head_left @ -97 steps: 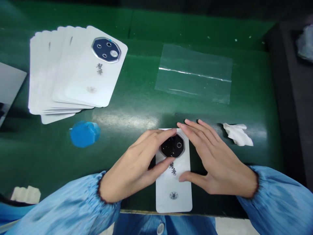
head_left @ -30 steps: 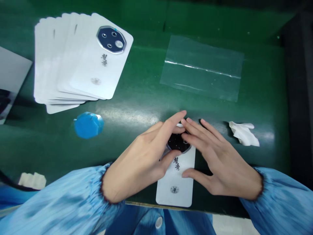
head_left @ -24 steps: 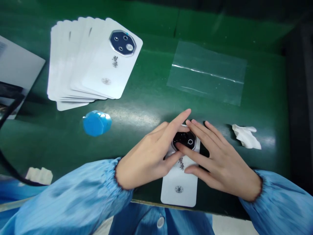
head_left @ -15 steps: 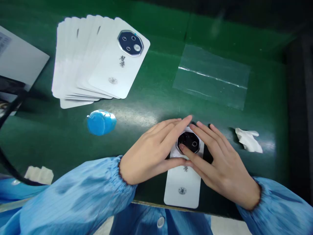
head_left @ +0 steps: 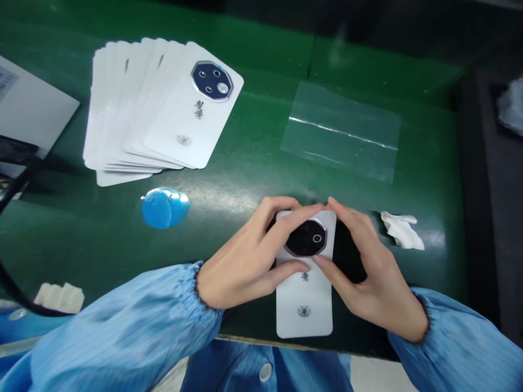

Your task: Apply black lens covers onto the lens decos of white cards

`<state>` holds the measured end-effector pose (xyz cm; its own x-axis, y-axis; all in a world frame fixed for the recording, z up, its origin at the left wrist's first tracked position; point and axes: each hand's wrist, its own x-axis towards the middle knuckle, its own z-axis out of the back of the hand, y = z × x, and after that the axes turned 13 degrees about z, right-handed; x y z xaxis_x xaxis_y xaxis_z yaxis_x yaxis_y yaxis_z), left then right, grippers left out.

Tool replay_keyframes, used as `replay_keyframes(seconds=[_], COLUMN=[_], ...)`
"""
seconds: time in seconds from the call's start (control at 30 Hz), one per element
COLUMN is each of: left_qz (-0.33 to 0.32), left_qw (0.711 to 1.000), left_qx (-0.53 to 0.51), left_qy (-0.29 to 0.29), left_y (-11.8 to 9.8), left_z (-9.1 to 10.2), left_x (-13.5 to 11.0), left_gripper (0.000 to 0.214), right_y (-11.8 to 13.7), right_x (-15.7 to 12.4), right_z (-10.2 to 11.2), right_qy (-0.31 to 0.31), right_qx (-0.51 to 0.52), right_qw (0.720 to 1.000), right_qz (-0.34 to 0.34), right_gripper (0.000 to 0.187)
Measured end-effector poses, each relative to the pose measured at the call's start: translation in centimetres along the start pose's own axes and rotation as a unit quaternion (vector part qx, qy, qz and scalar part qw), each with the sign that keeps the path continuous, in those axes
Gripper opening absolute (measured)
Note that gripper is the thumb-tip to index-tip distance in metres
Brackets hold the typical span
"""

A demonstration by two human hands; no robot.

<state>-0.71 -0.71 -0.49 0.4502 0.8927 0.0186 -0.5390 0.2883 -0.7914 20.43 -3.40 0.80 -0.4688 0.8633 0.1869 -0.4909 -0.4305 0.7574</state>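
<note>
A white phone back cover lies lengthwise near the front edge of the green table. Its dark octagonal camera module faces up. My left hand grips the cover's top left, index finger on the top edge and thumb just below the module. My right hand grips the top right the same way, so both hands frame the module with curled fingers. The cover's top end looks slightly raised.
A fanned stack of white back covers lies at the back left. A blue film disc sits left of my hands, a clear plastic sheet behind them, a crumpled white wipe to the right. Grey paper at far left.
My fingers went from lying flat over the camera module to curling round the cover's top edges. The module is now fully uncovered.
</note>
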Motion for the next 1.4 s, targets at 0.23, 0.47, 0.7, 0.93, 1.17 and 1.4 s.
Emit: replay_keyframes(seconds=[0.23, 0.47, 0.7, 0.93, 1.17, 1.4], left_qz=[0.109, 0.171, 0.152, 0.140, 0.048, 0.053], left_qw=[0.976, 0.953, 0.968, 0.971, 0.983, 0.977], left_qx=[-0.183, -0.248, -0.189, -0.187, -0.155, -0.182], left_qy=[-0.033, -0.037, -0.058, -0.058, -0.080, -0.095], left_y=[-1.2, -2.1, -1.8, -1.8, -1.3, -1.4], left_z=[-0.2, 0.5, 0.5, 0.6, -0.1, 0.1], left_x=[-0.1, 0.3, 0.3, 0.3, 0.0, 0.2], left_gripper=[0.070, 0.034, 0.022, 0.018, 0.063, 0.032], right_y=[2.0, 2.6, 2.7, 2.8, 2.7, 2.7], right_x=[-0.4, -0.5, -0.4, -0.4, -0.7, -0.6], right_z=[0.0, -0.1, -0.2, -0.3, -0.5, -0.3], right_qy=[-0.043, -0.068, -0.075, -0.075, -0.069, -0.071], right_qx=[0.332, 0.404, 0.437, 0.416, 0.362, 0.401], right_qw=[0.937, 0.903, 0.884, 0.896, 0.922, 0.904], right_qz=[-0.097, -0.128, -0.149, -0.137, -0.114, -0.133], right_gripper=[0.065, 0.063, 0.061, 0.060, 0.061, 0.060])
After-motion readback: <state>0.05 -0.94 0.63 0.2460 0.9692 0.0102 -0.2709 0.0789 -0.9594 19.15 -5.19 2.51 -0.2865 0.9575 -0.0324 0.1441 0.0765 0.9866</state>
